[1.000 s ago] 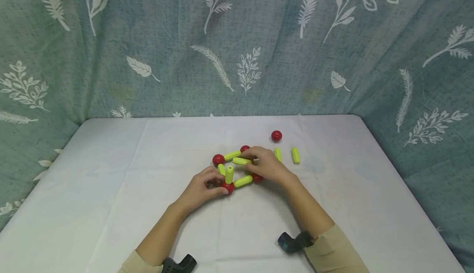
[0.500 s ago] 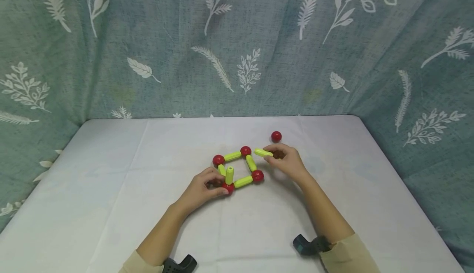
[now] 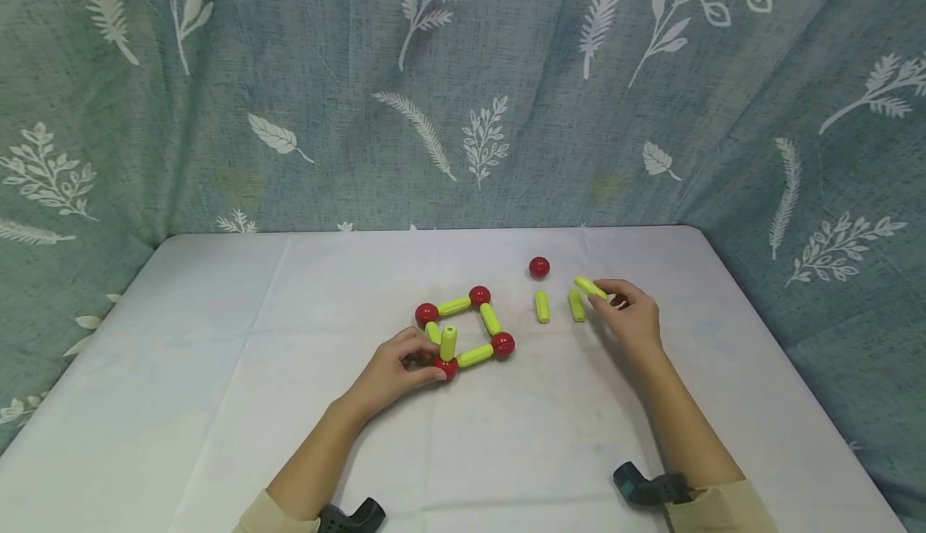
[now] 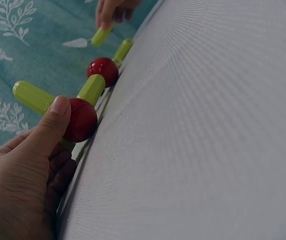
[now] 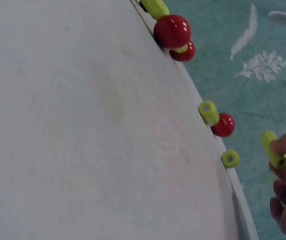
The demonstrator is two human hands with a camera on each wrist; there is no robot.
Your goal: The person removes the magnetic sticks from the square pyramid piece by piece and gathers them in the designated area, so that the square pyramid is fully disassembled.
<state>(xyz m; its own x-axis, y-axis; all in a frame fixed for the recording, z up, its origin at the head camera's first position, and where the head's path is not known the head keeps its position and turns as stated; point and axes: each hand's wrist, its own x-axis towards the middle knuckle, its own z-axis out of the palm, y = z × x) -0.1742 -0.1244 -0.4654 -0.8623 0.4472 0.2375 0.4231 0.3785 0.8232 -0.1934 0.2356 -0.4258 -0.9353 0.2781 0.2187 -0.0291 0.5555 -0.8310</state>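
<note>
My left hand pinches a glossy red ball, apparently to steady the four-sided ball-and-rod frame; to its right, my right hand pinches a lime-green, plastic-looking rod near two loose rods.

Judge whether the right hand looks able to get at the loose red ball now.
Probably yes: the loose red ball lies uncovered on the table, not far from the right hand. However, that hand pinches a yellow-green rod, which it would likely have to put down first.

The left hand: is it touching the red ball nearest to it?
Touching. In the left wrist view, the left hand has its thumb against the red ball.
</note>
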